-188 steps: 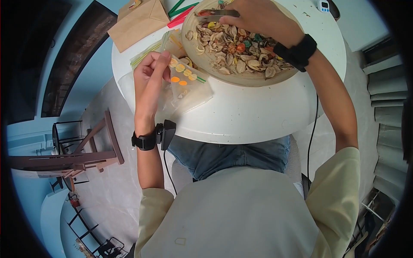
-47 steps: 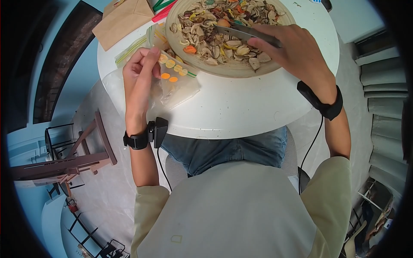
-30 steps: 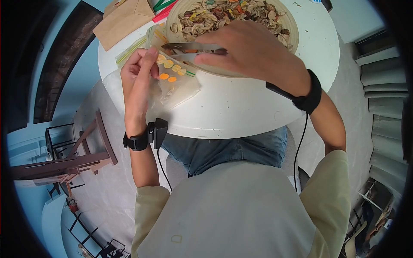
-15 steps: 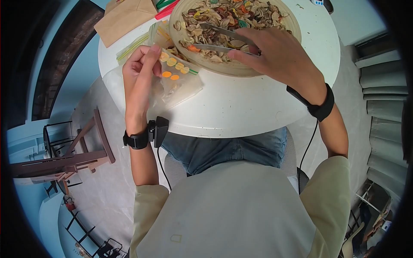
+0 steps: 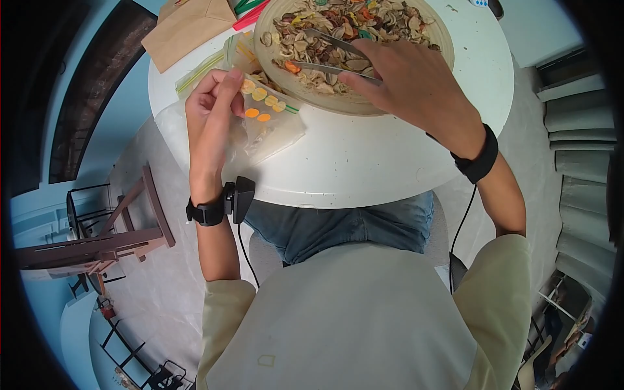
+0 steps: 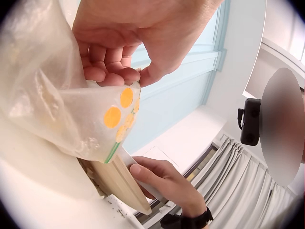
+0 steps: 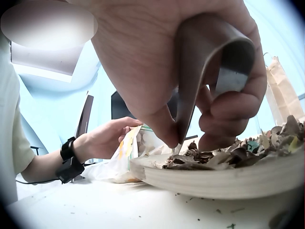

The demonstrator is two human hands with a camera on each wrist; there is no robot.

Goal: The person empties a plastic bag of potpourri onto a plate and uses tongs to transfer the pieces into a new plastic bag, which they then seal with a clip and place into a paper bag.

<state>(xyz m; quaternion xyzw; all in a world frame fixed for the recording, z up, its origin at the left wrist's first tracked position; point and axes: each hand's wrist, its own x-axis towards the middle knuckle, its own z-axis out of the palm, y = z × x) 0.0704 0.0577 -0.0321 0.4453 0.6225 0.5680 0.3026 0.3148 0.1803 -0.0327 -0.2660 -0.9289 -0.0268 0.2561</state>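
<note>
My left hand [image 5: 211,114] pinches the upper edge of a clear zip bag [image 5: 276,135] with orange and yellow dots and a green zip strip. In the left wrist view the bag [image 6: 86,129] hangs from thumb and fingertips. My right hand [image 5: 422,84] grips springy metal tongs [image 5: 335,69], whose bent end [image 7: 190,67] shows in the right wrist view. The tongs' tips lie spread over potpourri [image 5: 318,49], dried petals and pods in a round pale tray [image 5: 354,109]. Beside the lower tip sits an orange piece [image 5: 292,66].
A brown paper bag [image 5: 185,32] lies at the table's back left, beside red strips [image 5: 250,15] and green strips [image 5: 244,6]. Another zip bag [image 5: 201,70] lies behind my left hand. Small crumbs dot the white table [image 5: 338,162]. A cable [image 5: 463,221] hangs from the right wrist.
My right hand carried the tongs from the tray, with a round brownish piece at their tips, to the bag's mouth, then back over the potpourri, tips spread. My left hand kept pinching the bag.
</note>
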